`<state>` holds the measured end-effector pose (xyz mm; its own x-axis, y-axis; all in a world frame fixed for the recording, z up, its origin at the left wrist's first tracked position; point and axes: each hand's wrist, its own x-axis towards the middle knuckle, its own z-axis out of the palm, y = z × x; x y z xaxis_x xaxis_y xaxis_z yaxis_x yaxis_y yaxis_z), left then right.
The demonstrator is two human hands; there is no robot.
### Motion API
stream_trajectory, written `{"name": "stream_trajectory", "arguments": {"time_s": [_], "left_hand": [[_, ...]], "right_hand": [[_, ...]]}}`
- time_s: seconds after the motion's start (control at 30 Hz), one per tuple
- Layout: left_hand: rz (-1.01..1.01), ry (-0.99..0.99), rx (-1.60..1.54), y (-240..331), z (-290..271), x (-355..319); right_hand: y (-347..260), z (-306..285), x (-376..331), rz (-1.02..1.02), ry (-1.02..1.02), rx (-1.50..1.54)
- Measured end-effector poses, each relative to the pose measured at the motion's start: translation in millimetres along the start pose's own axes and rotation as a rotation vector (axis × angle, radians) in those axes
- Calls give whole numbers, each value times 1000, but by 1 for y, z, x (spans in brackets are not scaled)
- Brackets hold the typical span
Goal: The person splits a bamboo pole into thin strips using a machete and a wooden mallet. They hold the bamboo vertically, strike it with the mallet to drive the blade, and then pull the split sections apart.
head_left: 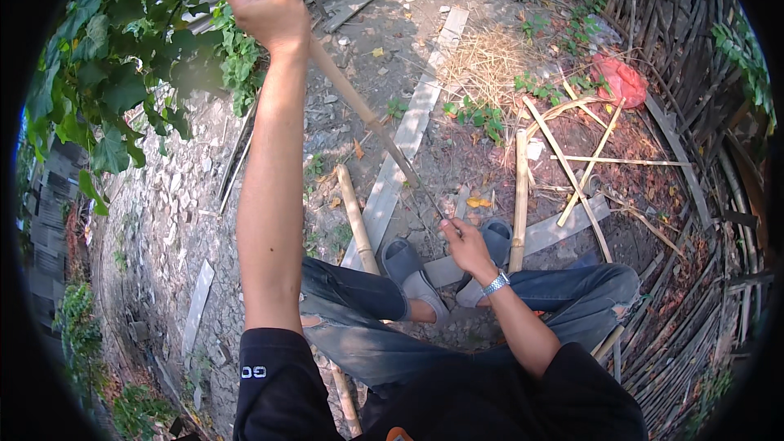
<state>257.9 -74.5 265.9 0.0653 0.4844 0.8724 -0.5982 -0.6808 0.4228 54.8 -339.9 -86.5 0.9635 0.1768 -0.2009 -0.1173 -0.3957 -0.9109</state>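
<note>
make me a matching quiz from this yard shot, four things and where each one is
Things:
1. left hand
2. right hand
3. red bag
4. grey slippers

Places:
A. on the person's feet
B. raised high, gripping the upper end of the long bamboo strip
C. on the ground by the woven bamboo fence
D. low, at the strip's lower end

Pairs: 1-B, 2-D, 3-C, 4-A
</note>
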Motion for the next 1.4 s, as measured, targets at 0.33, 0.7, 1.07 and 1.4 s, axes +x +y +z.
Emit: {"name": "stream_trajectory", "arguments": {"time_s": [0.33, 0.7, 1.07, 1.4], "left_hand": [[25, -41, -40, -19, -1, 7], [-186, -67, -350, -10, -3, 8], [-268, -97, -433, -9, -14, 12], [-304, -61, -392, -39, -39, 28]], "right_hand": [[-13, -5, 0, 4, -16, -50], [-45, -31, 24, -121, -22, -372], [-60, -19, 56, -275, -38, -284], [-62, 3, 94, 15, -324, -43]]}}
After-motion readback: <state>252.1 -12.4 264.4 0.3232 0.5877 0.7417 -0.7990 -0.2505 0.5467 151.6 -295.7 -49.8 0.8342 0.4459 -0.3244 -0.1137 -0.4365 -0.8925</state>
